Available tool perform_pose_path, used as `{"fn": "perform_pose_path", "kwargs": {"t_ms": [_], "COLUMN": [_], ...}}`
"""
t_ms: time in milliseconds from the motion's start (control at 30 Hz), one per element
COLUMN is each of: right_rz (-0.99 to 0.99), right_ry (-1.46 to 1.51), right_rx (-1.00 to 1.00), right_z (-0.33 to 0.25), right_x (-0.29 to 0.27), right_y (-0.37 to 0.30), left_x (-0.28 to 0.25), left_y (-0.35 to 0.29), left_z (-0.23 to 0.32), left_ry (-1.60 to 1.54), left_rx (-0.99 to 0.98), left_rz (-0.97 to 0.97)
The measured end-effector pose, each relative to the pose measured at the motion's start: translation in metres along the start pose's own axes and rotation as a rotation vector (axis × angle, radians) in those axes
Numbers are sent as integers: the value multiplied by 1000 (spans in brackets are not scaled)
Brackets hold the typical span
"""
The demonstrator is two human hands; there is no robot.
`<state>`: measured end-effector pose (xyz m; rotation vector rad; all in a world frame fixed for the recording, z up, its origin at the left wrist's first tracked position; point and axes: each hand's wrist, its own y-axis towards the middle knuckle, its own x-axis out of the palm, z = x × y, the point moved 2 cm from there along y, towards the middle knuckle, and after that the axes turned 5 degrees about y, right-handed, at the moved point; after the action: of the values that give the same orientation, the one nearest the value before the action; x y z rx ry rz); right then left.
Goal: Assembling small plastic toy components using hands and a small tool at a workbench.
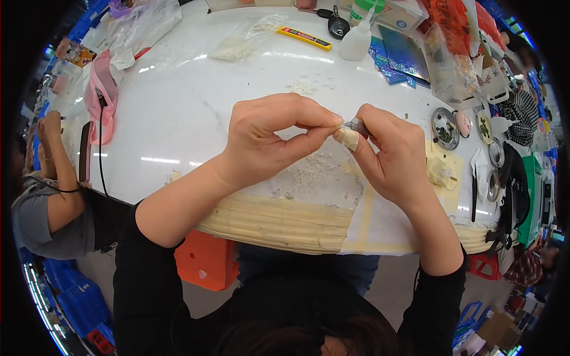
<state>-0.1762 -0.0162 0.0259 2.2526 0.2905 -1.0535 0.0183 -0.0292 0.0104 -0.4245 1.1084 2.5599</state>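
With fingers (316,114) of left hand (255,132) pinched together, unclear whether on anything, gripping a small grey tool (358,126) firmly in right hand (398,151) above the table (184,95), near its front edge.

2 bare forearms (187,199) reach inward; left hand (252,136) pinches thumb (301,147) to forefinger (303,110); right hand (395,151) curls close opposite it.

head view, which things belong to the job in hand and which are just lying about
Job, it seems:
grey tool in right hand
pale shavings on the table

Lying about, apparently:
black key fob
pink mesh item
shiny blue sheets
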Motion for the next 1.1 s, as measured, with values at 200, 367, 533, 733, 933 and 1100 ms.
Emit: {"fn": "perform_pose_path", "kwargs": {"t_ms": [200, 367, 533, 733, 933, 1100], "right_rz": [-62, -100, -21, 48, 54, 69], "right_ry": [69, 153, 286, 383, 377, 362], "right_rx": [50, 68, 130, 46, 8, 11], "right_z": [-1, -1, -1, -2, 0, -2], "right_x": [-3, -2, -5, -4, -4, -5], "right_y": [2, 2, 2, 5, 4, 4], "left_x": [-1, -2, 2, 8, 5, 7], "left_y": [2, 2, -2, -5, -1, -7], "left_z": [0, 1, -5, -12, -11, -14], "left_ry": [51, 96, -157, -567, -738, -940], "left_rx": [33, 40, -224, -597, -763, -885], "left_rz": [-6, -21, -32, -127, -179, -161]}}
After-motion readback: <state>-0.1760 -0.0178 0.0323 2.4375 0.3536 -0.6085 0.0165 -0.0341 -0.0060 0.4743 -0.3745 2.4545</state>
